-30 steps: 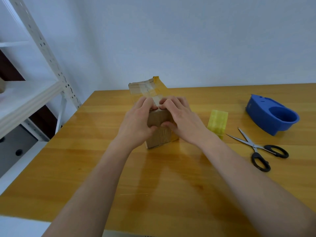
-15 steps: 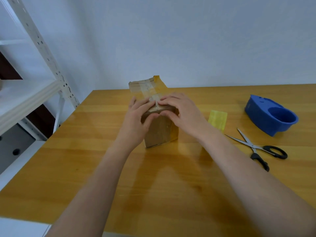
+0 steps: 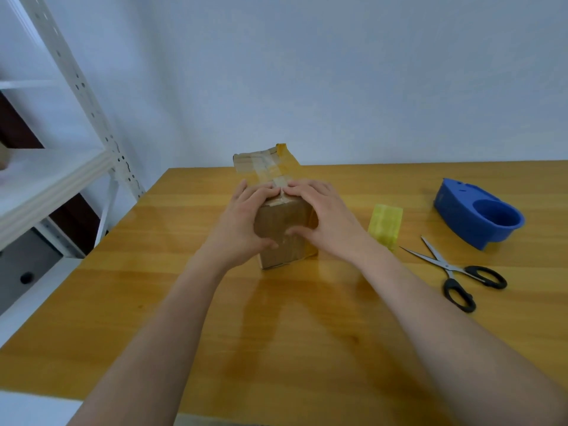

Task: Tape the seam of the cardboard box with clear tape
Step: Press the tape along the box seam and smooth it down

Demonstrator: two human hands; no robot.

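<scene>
A small brown cardboard box [image 3: 284,232] stands on the wooden table [image 3: 307,333] in the middle of the view. A strip of clear tape [image 3: 270,172] runs along its top seam towards the far end. My left hand [image 3: 242,222] grips the box's left top edge, thumb on the near face. My right hand [image 3: 325,219] grips the right top edge, its thumb also on the near face. The fingertips of both hands meet over the seam and cover the near part of the top.
A roll of yellowish clear tape [image 3: 385,224] stands just right of the box. Black-handled scissors [image 3: 451,273] lie open further right. A blue tape dispenser [image 3: 476,213] sits at the far right. White metal shelving [image 3: 61,167] stands left of the table.
Both hands have slid from bunched at the near top edge to spread flat over the top, fingertips moving along the seam. The box has stayed in place.
</scene>
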